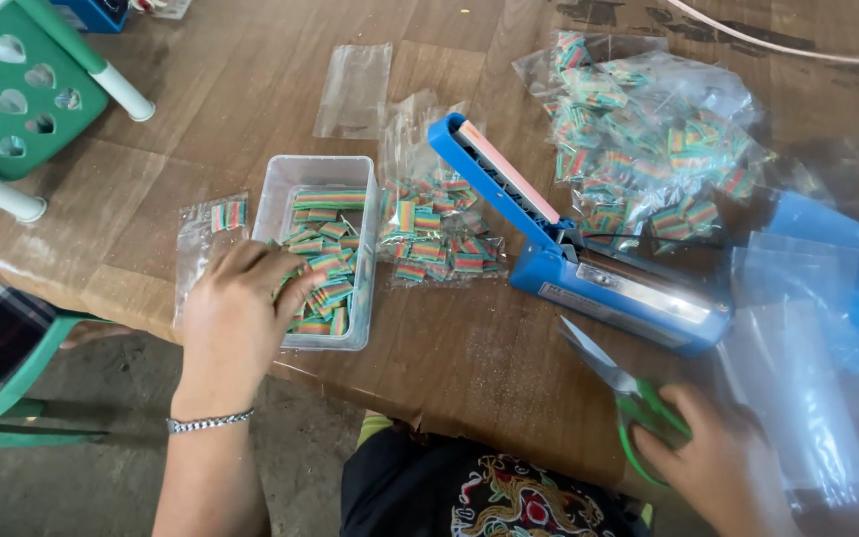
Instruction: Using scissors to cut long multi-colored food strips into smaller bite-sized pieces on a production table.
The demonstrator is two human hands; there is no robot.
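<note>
My left hand (236, 313) reaches into a clear plastic box (322, 169) full of rainbow-striped candy pieces (328, 261); its fingers curl over the candies at the box's near left corner. A small clear bag (213, 224) with a few candies lies just left of the box. My right hand (710, 459) grips green-handled scissors (628, 393) at the table's near edge, blades pointing up-left toward a blue heat sealer (569, 249) with its arm raised.
Filled candy bags lie between box and sealer (434, 234) and in a large pile (648, 149) behind the sealer. Empty clear bags (797, 378) and blue plastic sit at right. An empty bag (355, 89) lies farther back. A green stool (17, 89) stands far left.
</note>
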